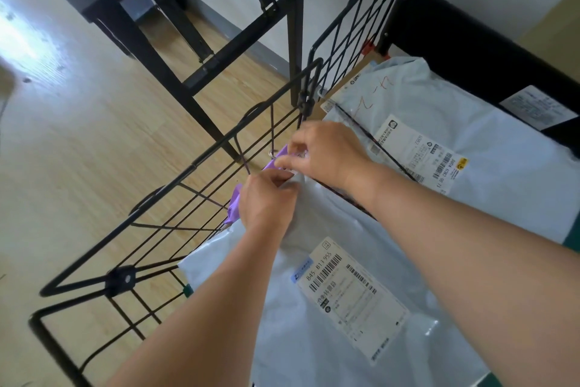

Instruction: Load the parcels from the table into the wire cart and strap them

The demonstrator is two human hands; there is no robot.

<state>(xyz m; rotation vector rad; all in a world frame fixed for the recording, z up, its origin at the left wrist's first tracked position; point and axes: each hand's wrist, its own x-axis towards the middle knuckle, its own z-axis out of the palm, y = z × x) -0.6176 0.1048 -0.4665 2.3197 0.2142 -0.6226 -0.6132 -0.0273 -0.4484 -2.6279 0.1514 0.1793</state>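
Left hand (266,201), right hand (326,151) pinched onto purple strap (233,207) at wire cart (201,163) wall. Risk: hook (272,153) slipping off thin wire, strap slackening.

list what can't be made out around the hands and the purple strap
Head view:
Purple fabric strap: its middle is hidden under the left hand and right hand.
White plastic parcel: fine label print too small.
Black wire cart: bottom cut off by the frame edge.
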